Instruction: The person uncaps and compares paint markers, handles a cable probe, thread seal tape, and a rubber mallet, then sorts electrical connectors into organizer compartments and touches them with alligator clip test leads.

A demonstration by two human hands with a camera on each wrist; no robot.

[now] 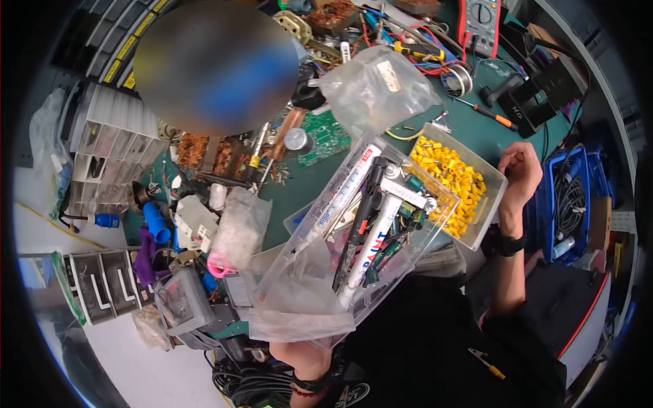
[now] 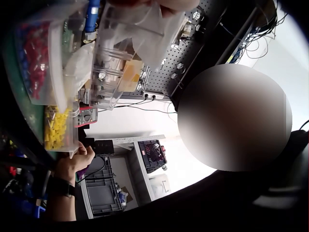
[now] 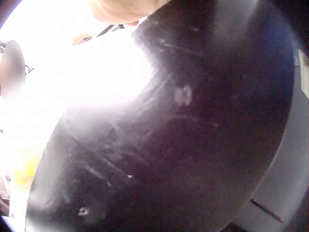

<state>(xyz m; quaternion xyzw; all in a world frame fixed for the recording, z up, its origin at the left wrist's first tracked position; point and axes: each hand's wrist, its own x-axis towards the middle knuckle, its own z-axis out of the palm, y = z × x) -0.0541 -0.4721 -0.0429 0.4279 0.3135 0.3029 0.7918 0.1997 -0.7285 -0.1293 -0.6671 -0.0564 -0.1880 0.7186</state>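
In the head view my left hand [image 1: 299, 357] grips the near end of a long clear plastic container [image 1: 401, 272], tilted over the bench. It holds a PAINT marker [image 1: 373, 250], a Sipa marker [image 1: 348, 187], dark green parts and a plastic bag [image 1: 299, 306]. The left wrist view catches left-hand fingers [image 2: 174, 6] at its top edge. My right hand [image 1: 522, 171], fingers bent, is beside the right rim of a bin of yellow pieces [image 1: 454, 182]; whether it grips the rim is unclear. Bright glare and a dark surface [image 3: 193, 121] fill most of the right wrist view.
A multimeter [image 1: 481, 24], solder spool [image 1: 456, 80] and orange-handled screwdriver [image 1: 500, 121] lie at the back right. A green circuit board [image 1: 325, 139] and copper scraps [image 1: 194, 151] are left of the container. A blue crate [image 1: 564, 211] stands at the right.
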